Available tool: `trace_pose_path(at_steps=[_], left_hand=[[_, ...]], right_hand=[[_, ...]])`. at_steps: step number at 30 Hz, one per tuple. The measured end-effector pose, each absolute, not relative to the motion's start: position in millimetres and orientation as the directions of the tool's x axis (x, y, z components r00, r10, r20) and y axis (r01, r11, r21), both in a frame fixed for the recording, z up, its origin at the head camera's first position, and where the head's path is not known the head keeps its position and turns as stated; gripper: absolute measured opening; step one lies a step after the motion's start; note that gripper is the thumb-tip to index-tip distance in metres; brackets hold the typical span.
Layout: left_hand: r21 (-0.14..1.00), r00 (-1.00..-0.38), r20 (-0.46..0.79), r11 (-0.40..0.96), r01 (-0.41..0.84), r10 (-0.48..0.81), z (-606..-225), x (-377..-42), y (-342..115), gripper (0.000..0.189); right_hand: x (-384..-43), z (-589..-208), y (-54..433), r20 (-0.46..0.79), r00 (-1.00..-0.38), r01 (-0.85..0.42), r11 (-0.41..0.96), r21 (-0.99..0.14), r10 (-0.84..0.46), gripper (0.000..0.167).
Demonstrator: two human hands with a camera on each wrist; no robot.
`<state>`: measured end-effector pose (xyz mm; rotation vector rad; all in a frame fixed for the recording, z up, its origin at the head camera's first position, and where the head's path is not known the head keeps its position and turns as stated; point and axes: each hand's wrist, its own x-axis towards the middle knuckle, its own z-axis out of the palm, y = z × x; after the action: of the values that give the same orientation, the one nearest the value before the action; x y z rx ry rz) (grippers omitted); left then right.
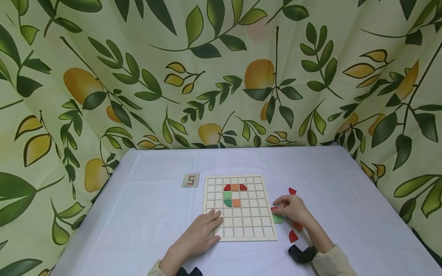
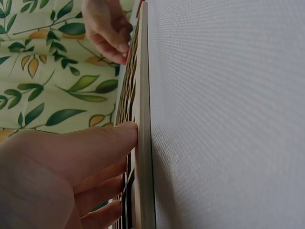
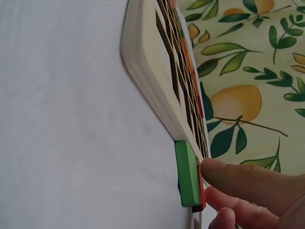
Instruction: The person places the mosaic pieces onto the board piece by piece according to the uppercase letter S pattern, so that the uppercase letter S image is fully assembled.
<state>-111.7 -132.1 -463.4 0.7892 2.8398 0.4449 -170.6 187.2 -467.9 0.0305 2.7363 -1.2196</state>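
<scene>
Two bare hands were at the pale grid board [image 1: 248, 239]. The right hand [image 1: 293, 209] pinched a red piece [image 1: 274, 208] between thumb and fingers, just off the board's right edge. The left hand [image 1: 203, 231] lay across the near left corner, fingers extended over the grid and covering some cells.

A light green square [image 1: 277, 219] sat at the right edge, close against the red piece. An orange piece [image 1: 298, 226] was partly hidden by the right wrist. One loose red quarter-round [image 1: 292, 191] lay beyond that hand, a second [image 1: 293, 236] out from the board's near right corner. A small S card [image 1: 190, 180] lay just off the far left corner. Each wrist wore a black device [image 1: 302, 254], below a beige sleeve [image 1: 333, 262].

The pinched piece was flat, its full outline hidden by the fingers. On the board, the second row from the far edge held an orange square [image 1: 235, 187] between two red quarter-rounds; under the left one came a green square [image 1: 227, 195], then a dark green quarter-round [image 1: 228, 203] with another orange square [image 1: 236, 202] beside it.

A white cloth [image 1: 145, 191] covered the table, and a curtain [image 1: 221, 88] of leaves and orange fruit hung behind its far edge.
</scene>
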Motion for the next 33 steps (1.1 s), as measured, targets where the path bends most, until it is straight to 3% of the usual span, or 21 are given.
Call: trace_pose_path(at_steps=[25,33], left_hand=[[0.319,-0.848,-0.056,0.815,0.484,0.526,-459,-109,-132,0.050],[0.328,-0.849,-0.065,0.815,0.479,0.525,-459,-109,-132,0.050]], right_hand=[[-175,-470,198,-0.145,-0.989,0.093,0.684,-0.723,-0.019,0.020],[-173,-470,200,-0.151,-0.988,0.138,0.702,-0.699,0.045,0.021]])
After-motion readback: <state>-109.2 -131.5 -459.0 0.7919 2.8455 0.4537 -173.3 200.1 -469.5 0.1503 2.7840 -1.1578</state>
